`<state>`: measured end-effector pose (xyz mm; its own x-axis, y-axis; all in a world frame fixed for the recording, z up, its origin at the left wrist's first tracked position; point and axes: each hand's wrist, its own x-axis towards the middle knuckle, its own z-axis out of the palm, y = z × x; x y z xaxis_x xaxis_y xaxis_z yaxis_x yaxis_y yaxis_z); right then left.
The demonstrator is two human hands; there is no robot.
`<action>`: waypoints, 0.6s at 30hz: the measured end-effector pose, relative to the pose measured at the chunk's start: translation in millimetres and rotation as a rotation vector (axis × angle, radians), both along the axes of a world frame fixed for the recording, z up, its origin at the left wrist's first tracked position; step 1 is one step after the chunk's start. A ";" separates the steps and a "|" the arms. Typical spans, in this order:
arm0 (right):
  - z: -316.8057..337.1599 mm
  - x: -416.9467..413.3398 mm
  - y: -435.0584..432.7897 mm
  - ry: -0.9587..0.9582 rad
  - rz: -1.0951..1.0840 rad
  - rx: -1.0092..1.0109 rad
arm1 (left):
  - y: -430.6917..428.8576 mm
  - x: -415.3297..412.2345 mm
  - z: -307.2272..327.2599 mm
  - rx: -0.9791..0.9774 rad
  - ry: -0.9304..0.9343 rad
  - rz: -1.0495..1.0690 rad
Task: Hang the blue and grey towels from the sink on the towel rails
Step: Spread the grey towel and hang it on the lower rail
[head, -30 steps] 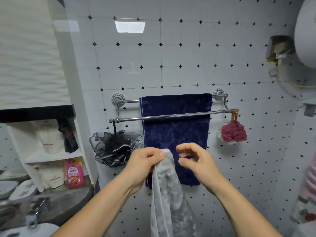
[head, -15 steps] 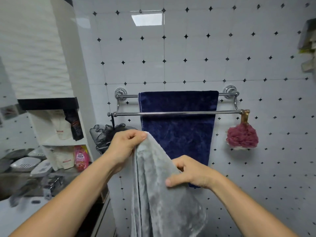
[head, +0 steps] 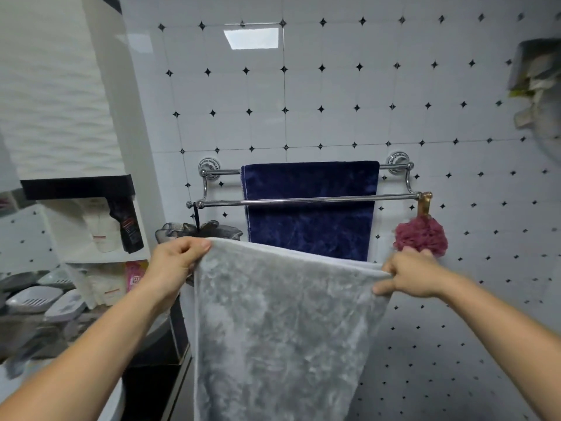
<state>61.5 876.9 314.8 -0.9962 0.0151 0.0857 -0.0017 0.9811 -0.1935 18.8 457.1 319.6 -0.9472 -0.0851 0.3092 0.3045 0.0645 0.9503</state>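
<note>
The grey towel hangs spread flat between my hands, below and in front of the rails. My left hand pinches its top left corner and my right hand grips its top right corner. The blue towel is draped over the back rail on the tiled wall. The front rail crosses in front of the blue towel and carries no towel. The grey towel's top edge sits a little below the front rail.
A black bath pouf hangs from the front rail's left end and a red pouf from its right end. White shelves with bottles stand at left, with soap dishes beside the sink area below.
My right hand slid out along the grey towel's top edge to its right corner, and the towel went from bunched to spread wide. Both hands rose a little toward the rails.
</note>
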 end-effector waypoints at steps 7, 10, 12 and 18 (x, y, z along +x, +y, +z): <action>21.5 12.6 -25.5 0.208 -0.022 -0.642 | -5.1 -15.2 -8.7 -0.039 0.003 0.168; 16.7 30.5 -50.2 0.010 0.250 -0.734 | -8.1 -23.9 -9.4 -0.067 0.015 0.263; 18.2 32.9 -49.7 -0.048 0.280 -0.739 | -10.7 -27.8 -10.1 -0.071 -0.015 0.274; 21.9 9.3 -34.3 0.094 -0.173 -0.596 | 7.3 -12.2 -7.9 -0.125 -0.174 -0.219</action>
<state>70.7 842.5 336.7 -0.9638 0.2472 0.0999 0.1035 0.6923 -0.7142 6.6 464.4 311.7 -0.9784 0.1559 0.1357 0.1572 0.1350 0.9783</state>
